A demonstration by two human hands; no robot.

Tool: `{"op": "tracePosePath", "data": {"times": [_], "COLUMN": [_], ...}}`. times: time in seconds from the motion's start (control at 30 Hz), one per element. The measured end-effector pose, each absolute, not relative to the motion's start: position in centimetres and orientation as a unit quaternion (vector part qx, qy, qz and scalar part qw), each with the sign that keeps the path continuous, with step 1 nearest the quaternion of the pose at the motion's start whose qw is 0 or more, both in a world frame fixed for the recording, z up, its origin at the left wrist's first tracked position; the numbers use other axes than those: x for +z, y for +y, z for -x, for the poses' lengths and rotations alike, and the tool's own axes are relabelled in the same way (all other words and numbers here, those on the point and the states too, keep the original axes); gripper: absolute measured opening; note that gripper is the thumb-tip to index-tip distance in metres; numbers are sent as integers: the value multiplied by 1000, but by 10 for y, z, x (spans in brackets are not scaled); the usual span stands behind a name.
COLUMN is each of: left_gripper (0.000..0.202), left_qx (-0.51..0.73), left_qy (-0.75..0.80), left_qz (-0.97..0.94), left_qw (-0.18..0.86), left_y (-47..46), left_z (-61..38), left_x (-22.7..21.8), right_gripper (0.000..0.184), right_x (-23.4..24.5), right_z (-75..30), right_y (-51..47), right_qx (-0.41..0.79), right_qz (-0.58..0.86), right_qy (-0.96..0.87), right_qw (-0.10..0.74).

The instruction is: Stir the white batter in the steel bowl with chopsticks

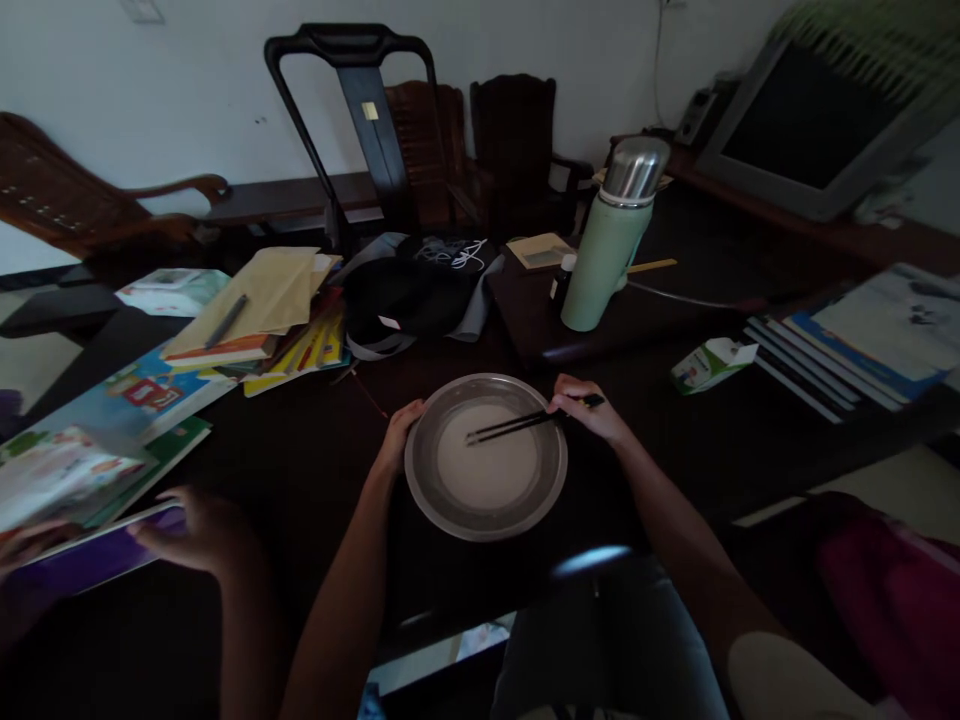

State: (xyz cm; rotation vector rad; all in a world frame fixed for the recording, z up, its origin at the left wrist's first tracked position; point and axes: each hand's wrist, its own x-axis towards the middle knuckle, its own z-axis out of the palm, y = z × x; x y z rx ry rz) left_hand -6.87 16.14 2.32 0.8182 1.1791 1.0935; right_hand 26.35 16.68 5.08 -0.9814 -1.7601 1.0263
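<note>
A round metal bowl (547,478) with a pale whitish liquid in it sits on the dark table in front of me. My left hand (400,428) grips the bowl's left rim, fingers curled on its edge. My right hand (586,408) is closed on a pair of dark chopsticks (517,425), whose tips reach over the liquid near the bowl's middle.
A green thermos (611,240) with a steel cap stands beyond the bowl. Books and envelopes (255,310) are piled at the left, stacked books (840,350) at the right, a small carton (709,363) between. Another person's hand (199,530) holds a purple tablet at lower left.
</note>
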Motion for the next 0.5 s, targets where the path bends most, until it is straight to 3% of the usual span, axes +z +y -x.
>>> {"op": "tracePosePath", "data": {"times": [0.2, 0.5], "left_gripper": [32, 27], "left_qx": [496, 516], "left_qy": [488, 474], "left_qz": [-301, -262], "left_qw": [653, 663], "left_y": [165, 162], "left_z": [64, 59], "left_x": [20, 22], "right_gripper": [49, 41], "right_x": [40, 50], "right_z": [-276, -265], "right_y": [175, 170], "right_qx": [405, 445], "right_qz": [419, 394], "right_qy": [-631, -666], "right_qw": [512, 451]}}
